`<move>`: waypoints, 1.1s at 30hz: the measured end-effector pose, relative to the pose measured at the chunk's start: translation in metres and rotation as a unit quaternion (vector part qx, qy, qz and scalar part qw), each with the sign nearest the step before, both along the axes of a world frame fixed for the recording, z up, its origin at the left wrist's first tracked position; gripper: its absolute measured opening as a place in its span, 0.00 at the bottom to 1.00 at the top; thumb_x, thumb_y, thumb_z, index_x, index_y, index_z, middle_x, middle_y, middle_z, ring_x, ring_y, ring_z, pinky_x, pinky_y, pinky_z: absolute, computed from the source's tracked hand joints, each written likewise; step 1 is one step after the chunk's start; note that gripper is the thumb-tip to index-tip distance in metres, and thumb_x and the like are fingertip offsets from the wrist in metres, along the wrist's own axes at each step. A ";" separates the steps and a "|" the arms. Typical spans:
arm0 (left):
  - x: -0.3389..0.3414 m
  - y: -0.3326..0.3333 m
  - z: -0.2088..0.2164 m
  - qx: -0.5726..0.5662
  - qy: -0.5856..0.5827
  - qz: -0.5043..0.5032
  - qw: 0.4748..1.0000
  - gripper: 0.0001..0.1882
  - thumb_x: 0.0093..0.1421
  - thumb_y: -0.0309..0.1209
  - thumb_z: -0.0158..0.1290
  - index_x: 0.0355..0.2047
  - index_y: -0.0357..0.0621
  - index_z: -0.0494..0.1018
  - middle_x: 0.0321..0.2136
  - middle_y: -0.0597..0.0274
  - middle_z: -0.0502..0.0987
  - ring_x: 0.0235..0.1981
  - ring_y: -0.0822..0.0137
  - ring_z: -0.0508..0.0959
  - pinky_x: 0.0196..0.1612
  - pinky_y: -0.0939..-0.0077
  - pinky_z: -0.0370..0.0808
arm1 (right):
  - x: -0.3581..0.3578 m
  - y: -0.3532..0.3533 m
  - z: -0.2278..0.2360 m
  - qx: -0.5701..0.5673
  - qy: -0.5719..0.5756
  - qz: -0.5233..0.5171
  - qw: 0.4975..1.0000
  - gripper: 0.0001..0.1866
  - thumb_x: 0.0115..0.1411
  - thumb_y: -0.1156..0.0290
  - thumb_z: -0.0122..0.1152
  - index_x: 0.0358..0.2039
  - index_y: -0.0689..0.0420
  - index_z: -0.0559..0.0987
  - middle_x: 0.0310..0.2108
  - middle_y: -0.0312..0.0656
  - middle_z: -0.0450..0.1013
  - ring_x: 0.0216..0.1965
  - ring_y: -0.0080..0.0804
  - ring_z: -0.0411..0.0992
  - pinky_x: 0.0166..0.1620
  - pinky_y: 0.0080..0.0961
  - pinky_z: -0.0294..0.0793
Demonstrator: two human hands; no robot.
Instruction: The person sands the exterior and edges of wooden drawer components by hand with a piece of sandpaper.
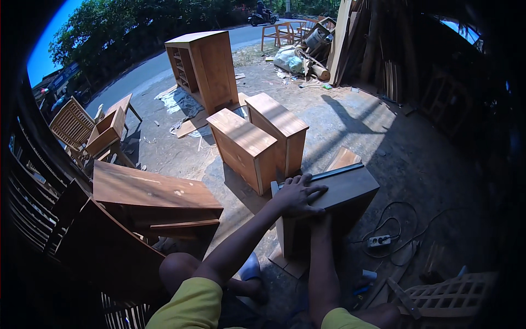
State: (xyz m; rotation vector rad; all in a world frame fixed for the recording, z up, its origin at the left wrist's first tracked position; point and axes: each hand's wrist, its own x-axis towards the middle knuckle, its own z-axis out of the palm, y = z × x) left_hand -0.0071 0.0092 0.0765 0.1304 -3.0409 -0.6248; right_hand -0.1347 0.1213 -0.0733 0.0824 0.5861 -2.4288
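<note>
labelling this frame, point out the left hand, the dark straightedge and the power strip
left hand (298, 196), head view, back of the hand
dark straightedge (334, 172), head view, middle of its length
power strip (379, 240), head view, top face

Open-air furniture workshop, roadside yard w/ bare concrete and dirt floor. Unfinished raw-wood pieces all over: two small cabinets (257, 140) standing side by side, a tall open-shelf unit (201, 68) behind them, slatted chairs (71, 123) at left, a flat tabletop (150, 189) nearby, more chair frames (282, 33) by the road. Planks and offcuts lean in a stack (350, 38) under a dark shed roof at right, w/ sacks and scrap piled beside. Power strip (379, 240) w/ cable lies on the ground. Lattice panel (455, 293) at lower right. Paved road (164, 63) and trees behind; prob. a motorbike (262, 16) passing, too small to be sure.
</note>
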 end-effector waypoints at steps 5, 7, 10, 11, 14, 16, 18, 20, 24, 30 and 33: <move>0.005 0.009 -0.011 -0.030 0.024 0.006 0.999 0.45 0.54 0.74 0.55 0.70 0.77 0.66 0.71 0.39 0.58 0.72 0.38 0.58 0.71 0.39 0.54 | -0.067 0.065 -0.005 0.087 0.062 -0.087 0.990 0.28 0.77 0.59 0.40 0.70 0.63 0.64 0.66 0.61 0.64 0.67 0.55 0.65 0.69 0.54 0.68; 0.003 0.012 -0.008 -0.029 0.028 -0.004 0.999 0.45 0.54 0.74 0.54 0.70 0.77 0.66 0.71 0.39 0.58 0.71 0.37 0.59 0.71 0.41 0.54 | -0.049 0.065 -0.003 0.071 0.048 -0.095 0.992 0.28 0.77 0.60 0.41 0.70 0.63 0.64 0.66 0.61 0.64 0.67 0.55 0.65 0.69 0.55 0.68; 0.004 0.014 -0.004 -0.034 0.033 -0.002 0.999 0.46 0.55 0.76 0.52 0.70 0.77 0.65 0.70 0.38 0.59 0.70 0.37 0.60 0.70 0.43 0.54 | 0.016 0.034 0.004 0.012 0.008 -0.035 0.999 0.28 0.76 0.61 0.41 0.70 0.63 0.64 0.66 0.61 0.65 0.67 0.55 0.66 0.69 0.55 0.68; 0.007 0.011 -0.007 -0.042 0.029 0.009 0.999 0.46 0.55 0.76 0.52 0.70 0.77 0.65 0.70 0.38 0.59 0.70 0.37 0.60 0.70 0.43 0.54 | 0.042 0.014 0.006 -0.011 -0.007 0.004 1.000 0.28 0.76 0.61 0.41 0.70 0.63 0.64 0.66 0.61 0.65 0.67 0.55 0.66 0.69 0.55 0.68; 0.016 0.015 -0.010 -0.035 0.038 0.001 0.999 0.47 0.54 0.78 0.50 0.71 0.76 0.66 0.70 0.38 0.59 0.70 0.37 0.60 0.70 0.43 0.55 | 0.077 0.002 0.005 -0.052 -0.041 0.084 0.994 0.27 0.76 0.62 0.42 0.70 0.63 0.64 0.66 0.61 0.65 0.67 0.56 0.66 0.68 0.56 0.68; 0.019 0.019 -0.009 -0.033 0.034 -0.003 0.999 0.47 0.54 0.78 0.50 0.70 0.75 0.66 0.71 0.38 0.58 0.70 0.37 0.60 0.70 0.43 0.55 | 0.069 0.018 -0.007 -0.094 -0.063 0.116 0.987 0.27 0.76 0.62 0.42 0.70 0.63 0.64 0.66 0.61 0.65 0.67 0.56 0.66 0.68 0.56 0.68; 0.017 0.025 -0.008 -0.029 0.025 -0.007 0.999 0.46 0.56 0.77 0.49 0.70 0.75 0.66 0.71 0.38 0.59 0.70 0.38 0.60 0.70 0.43 0.55 | 0.043 0.061 -0.018 -0.200 -0.109 0.151 0.962 0.27 0.76 0.63 0.42 0.70 0.63 0.64 0.66 0.61 0.65 0.67 0.56 0.66 0.68 0.56 0.68; 0.011 0.027 -0.009 -0.017 0.023 -0.015 0.999 0.43 0.59 0.76 0.48 0.70 0.75 0.67 0.70 0.40 0.60 0.70 0.40 0.60 0.71 0.45 0.55 | 0.004 0.123 -0.024 -0.166 -0.138 0.049 0.975 0.25 0.77 0.64 0.45 0.67 0.68 0.66 0.64 0.60 0.68 0.63 0.51 0.72 0.60 0.52 0.79; 0.012 0.014 -0.011 0.060 0.077 0.087 0.991 0.29 0.70 0.54 0.49 0.67 0.61 0.70 0.65 0.45 0.69 0.66 0.45 0.68 0.70 0.52 0.61 | 0.042 0.158 0.093 0.419 0.116 -0.412 0.801 0.20 0.77 0.64 0.52 0.58 0.69 0.73 0.52 0.50 0.78 0.50 0.41 0.78 0.53 0.33 0.77; 0.014 0.018 -0.031 -0.003 0.136 0.174 0.975 0.25 0.69 0.42 0.52 0.63 0.51 0.72 0.56 0.48 0.78 0.60 0.50 0.76 0.67 0.52 0.65 | 0.060 0.113 0.125 0.449 0.762 -0.106 0.455 0.12 0.69 0.75 0.57 0.52 0.60 0.80 0.51 0.52 0.80 0.55 0.52 0.78 0.56 0.43 0.79; 0.011 0.028 -0.026 0.009 0.135 0.165 0.977 0.20 0.71 0.39 0.50 0.60 0.49 0.75 0.53 0.50 0.79 0.54 0.49 0.79 0.59 0.53 0.71 | 0.006 0.144 0.103 0.505 0.746 -0.113 0.420 0.13 0.69 0.75 0.56 0.52 0.60 0.80 0.51 0.53 0.80 0.51 0.53 0.80 0.52 0.44 0.81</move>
